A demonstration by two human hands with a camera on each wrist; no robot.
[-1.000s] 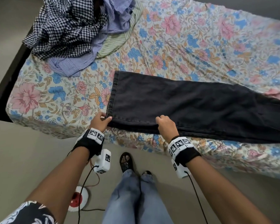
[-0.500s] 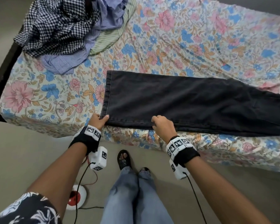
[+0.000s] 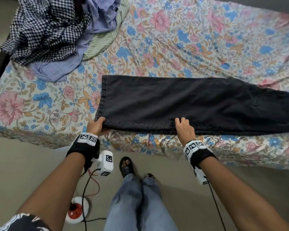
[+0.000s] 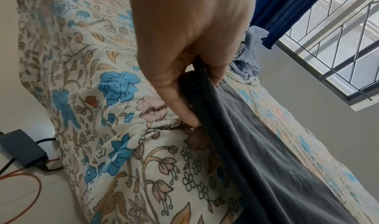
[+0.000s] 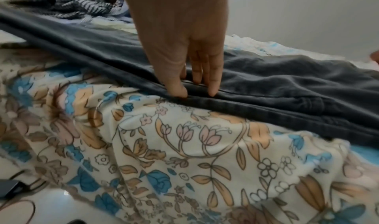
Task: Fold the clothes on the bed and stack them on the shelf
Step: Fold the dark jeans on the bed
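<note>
Pinching the near left corner of the dark trousers [image 3: 182, 104], my left fingers [image 4: 184, 111] close on the hem, thumb under the cloth and the rest curled over its top. My right fingers [image 5: 213, 88] lie almost straight, tips pressing the near seam further right, gripping nothing. The trousers lie flat along the near edge of the bed [image 3: 190, 47], legs stacked, hem to the left and waist running off to the right.

To do this fold well, I judge I should keep both layers of the hem caught together, hold the seam taut between my two hands, then carry the hem end over toward the waist so the edges line up.

My left hand [image 3: 97, 125] is knuckles up at the corner; my right hand [image 3: 184, 129] reaches in flat, palm down. Both forearms stretch forward from near the floor side. A heap of shirts [image 3: 53, 34] waits unfolded at the far left.
</note>
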